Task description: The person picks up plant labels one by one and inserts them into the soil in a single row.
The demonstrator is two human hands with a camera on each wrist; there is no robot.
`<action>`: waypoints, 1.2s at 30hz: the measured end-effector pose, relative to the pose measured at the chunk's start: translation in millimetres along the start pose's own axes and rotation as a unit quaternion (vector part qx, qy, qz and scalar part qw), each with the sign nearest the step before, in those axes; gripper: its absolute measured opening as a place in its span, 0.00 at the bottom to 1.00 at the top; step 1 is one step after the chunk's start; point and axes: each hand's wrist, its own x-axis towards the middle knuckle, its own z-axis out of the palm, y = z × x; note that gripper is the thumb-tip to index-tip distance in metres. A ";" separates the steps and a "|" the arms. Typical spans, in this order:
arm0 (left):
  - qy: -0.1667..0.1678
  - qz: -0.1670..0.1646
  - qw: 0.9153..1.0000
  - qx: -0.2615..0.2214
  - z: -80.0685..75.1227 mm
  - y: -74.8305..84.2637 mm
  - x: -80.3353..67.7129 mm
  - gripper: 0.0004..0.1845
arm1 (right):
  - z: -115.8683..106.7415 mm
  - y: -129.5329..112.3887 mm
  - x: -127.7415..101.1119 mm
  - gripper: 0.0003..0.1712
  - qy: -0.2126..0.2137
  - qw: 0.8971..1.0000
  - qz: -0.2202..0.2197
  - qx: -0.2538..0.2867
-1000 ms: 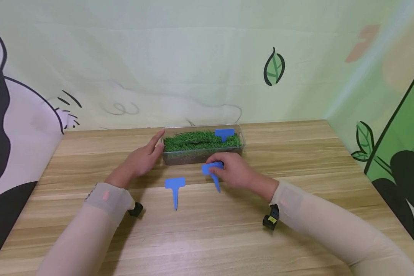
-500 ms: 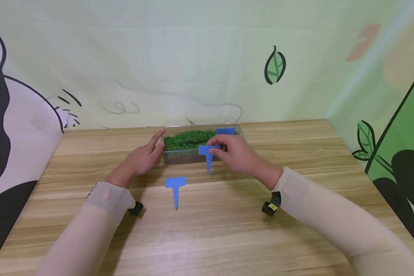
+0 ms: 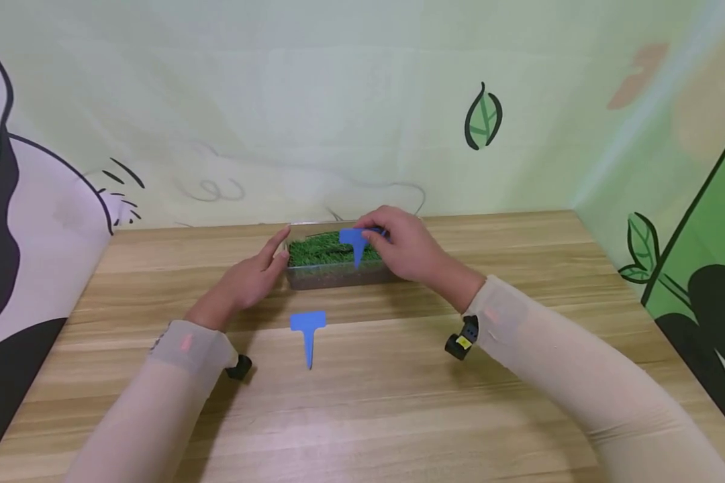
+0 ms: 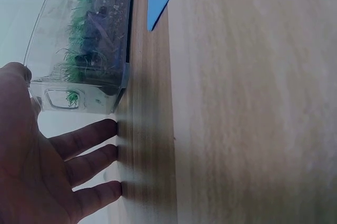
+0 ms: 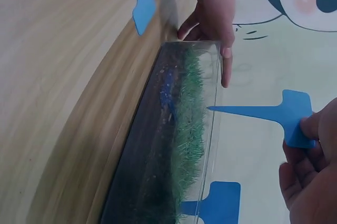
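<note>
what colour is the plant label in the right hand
Blue. The plant label pinched by the right hand shows best in the right wrist view.

Three blue plant labels: one pinched in the right hand (image 3: 407,251), one (image 5: 213,203) planted beside it, one (image 3: 307,332) lying near the left hand (image 3: 248,278). One clear grass box (image 3: 314,274) between both hands.

Bright, even light; soft shadows; wrist views slightly blurred.

no legible text, blue plant tags (image 3: 307,322) blank, wall backdrop (image 3: 362,100) drawings only
</note>
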 end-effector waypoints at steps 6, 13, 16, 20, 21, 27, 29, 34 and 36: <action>0.003 -0.002 1.000 0.002 1.4 0.5 -0.2 0.32 | -4.6 1.7 5.6 0.11 0.018 0.999 -0.013 -0.028; 0.006 -0.003 1.000 0.005 1.8 -1.0 1.2 0.32 | -9.4 6.9 15.5 0.11 0.026 0.999 -0.003 -0.034; 0.005 0.000 1.000 0.008 1.8 -1.9 1.3 0.32 | -9.5 10.1 18.4 0.12 0.019 0.999 -0.004 -0.044; 0.003 0.004 1.000 0.006 1.3 -2.4 0.9 0.32 | -8.6 15.2 21.8 0.12 0.014 0.998 -0.001 -0.059; 0.003 0.003 1.000 0.005 1.1 -2.4 0.7 0.32 | -8.3 15.8 22.5 0.12 0.012 0.998 0.000 -0.063; 0.003 0.002 1.000 0.002 -0.4 0.1 -0.7 0.32 | -5.0 19.2 27.4 0.12 -0.007 0.996 -0.007 -0.092; 0.001 0.002 1.000 0.001 -0.2 0.9 -0.9 0.32 | -2.8 22.0 28.4 0.12 -0.014 0.994 -0.014 -0.106; -0.001 -0.001 1.000 -0.001 0.7 1.3 -1.1 0.32 | 2.0 27.3 29.9 0.11 -0.019 0.990 -0.030 -0.134; 0.001 -0.002 1.000 0.000 0.3 1.1 -1.2 0.32 | 2.9 27.7 30.4 0.11 -0.018 0.989 -0.033 -0.140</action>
